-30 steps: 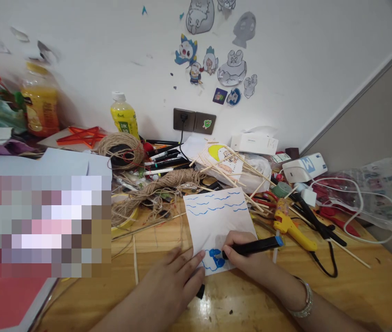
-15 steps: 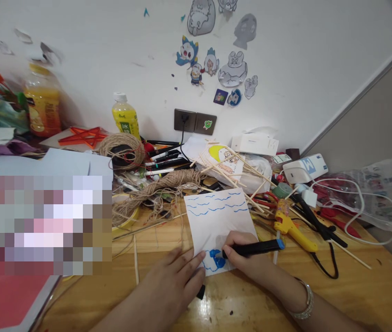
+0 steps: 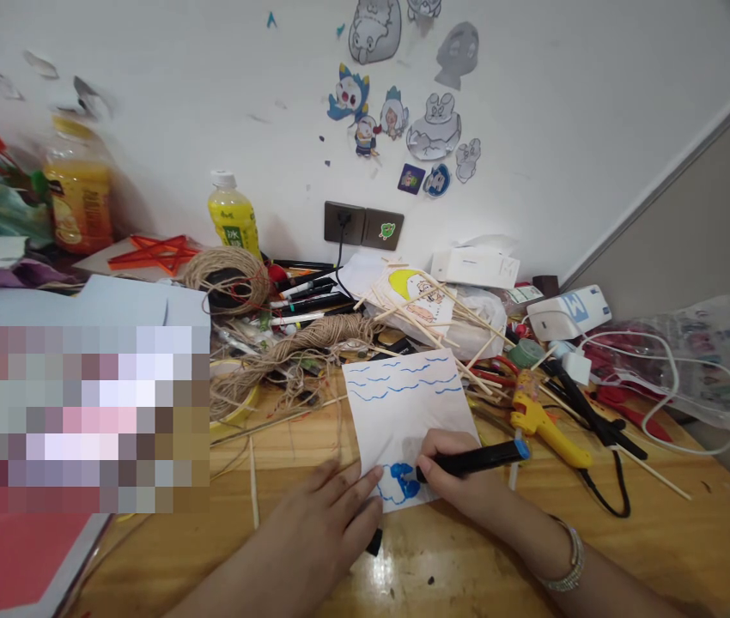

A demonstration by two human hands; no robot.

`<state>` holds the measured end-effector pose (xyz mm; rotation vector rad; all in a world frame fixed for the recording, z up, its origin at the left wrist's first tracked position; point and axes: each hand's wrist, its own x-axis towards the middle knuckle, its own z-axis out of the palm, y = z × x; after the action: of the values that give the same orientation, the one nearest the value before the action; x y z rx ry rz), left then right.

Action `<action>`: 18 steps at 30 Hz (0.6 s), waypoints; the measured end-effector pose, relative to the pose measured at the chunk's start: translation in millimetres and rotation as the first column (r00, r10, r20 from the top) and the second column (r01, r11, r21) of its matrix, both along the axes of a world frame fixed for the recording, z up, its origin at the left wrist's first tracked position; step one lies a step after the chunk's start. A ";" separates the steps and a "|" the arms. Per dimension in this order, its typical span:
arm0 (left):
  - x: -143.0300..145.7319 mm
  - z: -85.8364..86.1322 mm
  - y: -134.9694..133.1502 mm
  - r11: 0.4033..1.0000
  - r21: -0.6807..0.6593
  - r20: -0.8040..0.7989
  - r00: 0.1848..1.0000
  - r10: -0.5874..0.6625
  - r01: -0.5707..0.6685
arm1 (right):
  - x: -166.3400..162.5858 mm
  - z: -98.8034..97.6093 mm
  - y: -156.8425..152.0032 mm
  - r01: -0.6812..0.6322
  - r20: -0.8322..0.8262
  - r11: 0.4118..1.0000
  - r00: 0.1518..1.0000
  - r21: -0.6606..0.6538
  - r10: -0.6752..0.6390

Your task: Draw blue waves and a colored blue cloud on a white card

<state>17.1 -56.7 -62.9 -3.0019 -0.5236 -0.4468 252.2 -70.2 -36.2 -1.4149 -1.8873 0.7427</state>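
Head view, lower centre: right hand (image 3: pixel 453 470) pinches marker (image 3: pixel 484 459), probably colouring; left hand (image 3: pixel 334 517), loosely spread, steadies paper (image 3: pixel 413 421); next stroke needs it flat.

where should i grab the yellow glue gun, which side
Take the glue gun by its yellow handle, probably best from the near side. The handle slants toward the near right, with bare tabletop before it. The marker in the right hand reaches close on the left, and a black cord trails from the handle's tip.
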 end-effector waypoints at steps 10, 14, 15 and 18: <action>0.2 10.6 -0.2 1.000 0.022 0.022 1.000 -0.006 0.005 | 0.2 0.6 0.2 0.003 -0.014 1.000 1.000 -0.006 -0.003; -0.1 10.3 0.2 0.999 0.035 0.021 1.000 -0.011 0.010 | -0.2 1.4 0.6 -0.008 -0.008 1.000 1.000 -0.005 0.008; -0.1 10.4 0.3 0.999 0.033 0.020 1.000 -0.010 0.009 | -0.3 1.6 0.4 -0.006 -0.004 1.000 1.000 -0.005 0.006; 0.3 10.9 0.5 1.000 0.028 0.023 1.000 -0.006 0.006 | -0.1 1.9 -0.4 0.019 0.018 1.000 1.000 -0.003 -0.019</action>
<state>17.4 -56.2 -52.0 -2.9764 -0.5059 -0.4849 252.1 -70.6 -34.3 -1.4443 -1.8851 0.7265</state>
